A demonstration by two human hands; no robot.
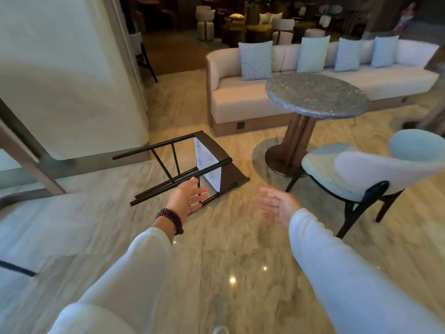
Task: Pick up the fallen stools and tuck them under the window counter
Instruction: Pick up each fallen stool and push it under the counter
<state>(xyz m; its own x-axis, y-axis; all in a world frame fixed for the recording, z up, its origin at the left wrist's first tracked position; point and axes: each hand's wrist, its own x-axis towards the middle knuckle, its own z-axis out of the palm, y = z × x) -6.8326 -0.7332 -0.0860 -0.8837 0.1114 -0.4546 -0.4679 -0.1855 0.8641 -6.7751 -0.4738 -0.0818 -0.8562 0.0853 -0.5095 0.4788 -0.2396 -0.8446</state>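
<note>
Here, a dark stool [192, 165] lies toppled on the marble floor [228, 249]; left hand [186, 200], fingers apart, seemingly just short of its legs, right hand [279, 204] likewise spread.

Hotel lobby or lounge: polished marble floor [228, 249], long cream sofa [240, 100] with cushions [256, 60], round stone table [315, 95], upholstered chair [356, 169], more seating clusters [283, 31] in the dim background.

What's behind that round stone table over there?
Behind the round table runs a long cream sofa with four cushions along its back. The tabletop covers part of the sofa's seat and base, so whatever lies on the floor there is hidden.
</note>
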